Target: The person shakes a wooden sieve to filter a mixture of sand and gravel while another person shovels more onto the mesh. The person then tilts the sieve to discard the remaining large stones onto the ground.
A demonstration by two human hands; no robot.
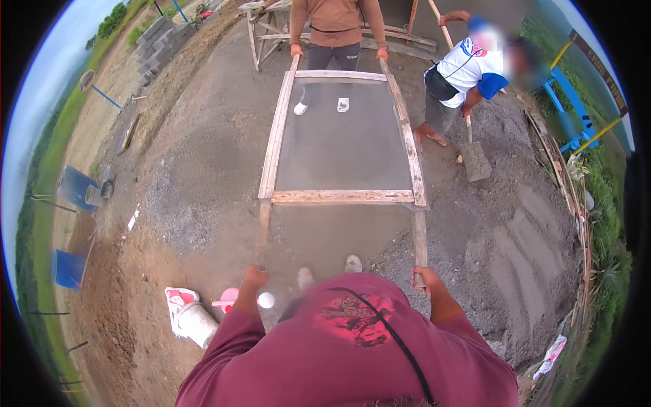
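A wooden-framed mesh screen (342, 197) stretches out in front of me, its two long side rails reaching back to my body. My left hand (255, 277) is closed around the end of the left rail. Around the right rail's end my right hand (426, 277) is wrapped. At the far end, a person in a brown top (339, 24) holds both rail ends. Through the mesh, that person's shoes are visible on the grey ground.
To the right a bent-over person (468, 68) holds a shovel (475, 161) on grey sand (525, 251). A bucket (196, 322) and a pink scoop-like object (227, 298) lie left of me. Blue containers (68, 268) and concrete blocks (161, 47) stand farther left.
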